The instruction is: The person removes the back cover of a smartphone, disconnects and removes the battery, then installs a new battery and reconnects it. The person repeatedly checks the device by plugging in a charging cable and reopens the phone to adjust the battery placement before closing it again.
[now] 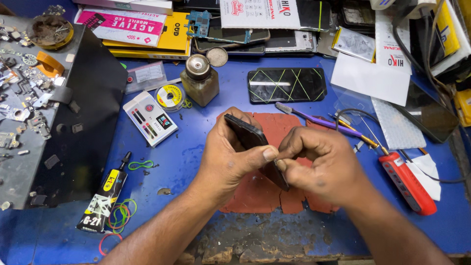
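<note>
My left hand grips a black phone, tilted on edge above a cracked red mat on the blue bench. The thumb lies across the phone's lower part. My right hand pinches the phone's lower edge with thumb and fingertips; whether it holds a small tool there is hidden. Both hands meet over the middle of the mat.
A second black phone with green bands lies behind. A brush, red soldering tool, glass bottle, solder spool, glue tube, rubber bands, a parts tray and stacked boxes surround.
</note>
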